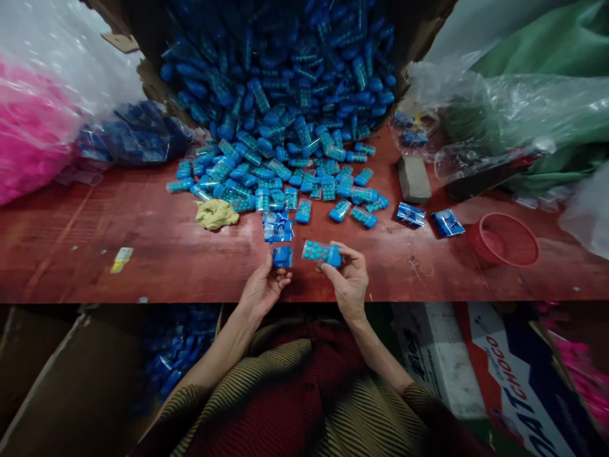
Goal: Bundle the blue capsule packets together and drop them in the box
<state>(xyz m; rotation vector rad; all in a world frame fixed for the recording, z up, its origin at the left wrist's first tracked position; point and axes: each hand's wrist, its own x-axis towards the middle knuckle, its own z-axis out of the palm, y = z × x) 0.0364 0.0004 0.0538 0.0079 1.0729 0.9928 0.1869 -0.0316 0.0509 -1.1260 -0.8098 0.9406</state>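
Observation:
My left hand (266, 284) pinches a small blue printed sleeve (282, 257) near the table's front edge. Just right of it, my right hand (349, 276) grips a clear candy bottle (320, 252) by its blue capped end. Turquoise balls show through the bottle's clear part, which points left toward the sleeve; a gap separates the two. Beyond my left hand lies a short stack of blue printed sleeves (278, 230). Behind that spreads a heap of similar blue bottles (266, 171) that spill from a large carton (409, 38).
A yellow cloth (216, 214) lies left of the heap. To the right are a grey block (413, 179), two blue packets (448, 223) and a red basket (505, 219). A pink-filled bag (33, 127) stands far left. Boxes (514, 368) sit below the red table (162, 266).

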